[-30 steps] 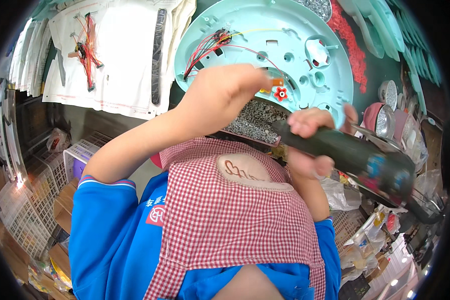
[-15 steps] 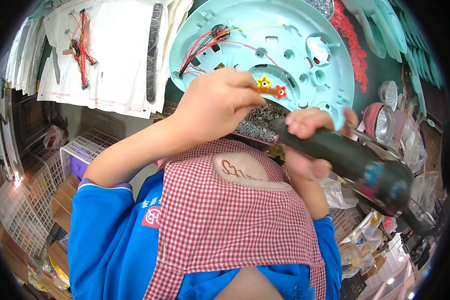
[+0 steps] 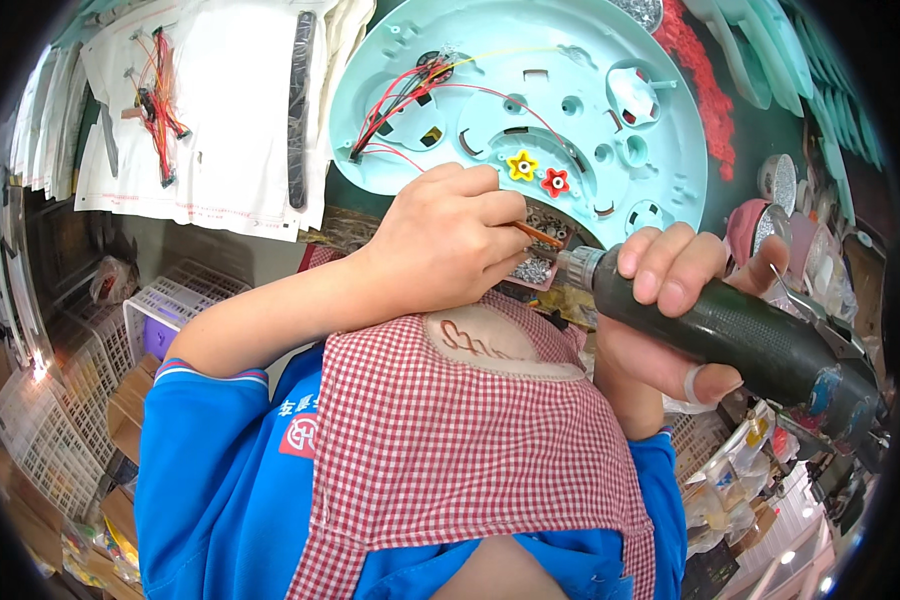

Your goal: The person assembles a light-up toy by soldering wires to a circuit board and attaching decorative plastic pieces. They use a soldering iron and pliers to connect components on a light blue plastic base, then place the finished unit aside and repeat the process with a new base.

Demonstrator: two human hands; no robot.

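Note:
My left hand (image 3: 452,240) is closed, pinching a thin orange-brown strip (image 3: 538,234) seen nearly edge-on. My right hand (image 3: 675,310) wraps around a dark electric screwdriver (image 3: 735,330), its grey nose pointing left toward the strip. Whether the bit touches the strip I cannot tell. Just beyond lies a large light-teal plastic shell (image 3: 610,60), its inside facing up. A yellow flower-shaped piece (image 3: 521,166) and a red flower-shaped piece (image 3: 556,182) sit in it. Red wires (image 3: 385,100) run over its left part. Below the strip is a small box of screws (image 3: 538,270), partly covered by my hand.
White sheets with a wire bundle (image 3: 158,115) and a black wrapped bar (image 3: 301,110) lie at left. Red small parts (image 3: 708,90) are heaped right of the shell, beside stacked teal pieces (image 3: 830,90). A metal bowl (image 3: 773,232) stands at right, a white basket (image 3: 185,290) lower left.
My left hand has drawn the strip down from the red and yellow pieces, leaving both in view in the shell. The screwdriver has shifted slightly right, and my right hand's grip has changed.

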